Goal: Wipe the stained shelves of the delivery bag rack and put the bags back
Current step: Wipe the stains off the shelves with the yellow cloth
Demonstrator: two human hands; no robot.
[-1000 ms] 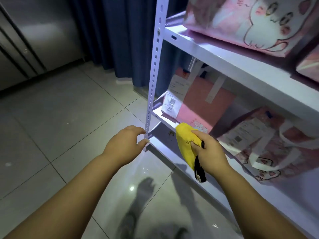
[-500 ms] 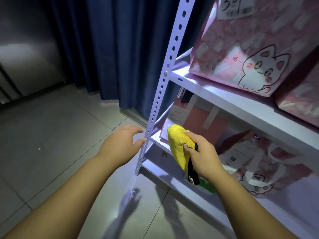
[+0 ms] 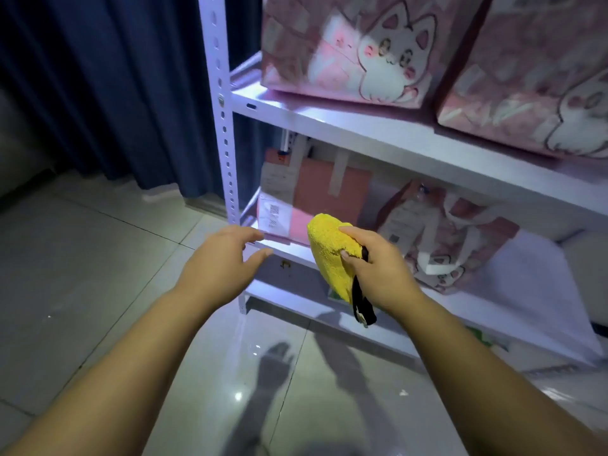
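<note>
Head view: shows right hand gripping bunched yellow cloth just in front of lower shelf of rack; left hand spread, holding nothing, near that shelf's front corner. Finds pink bags standing on both shelves. Judged as approach to wiping, nothing cleared. Next calls for lifting a bag off, then pressing cloth onto bare shelf.

The white rack is standing on the tiled floor. Pink cat bags are sitting on its upper shelf, other bags on the lower shelf.
</note>
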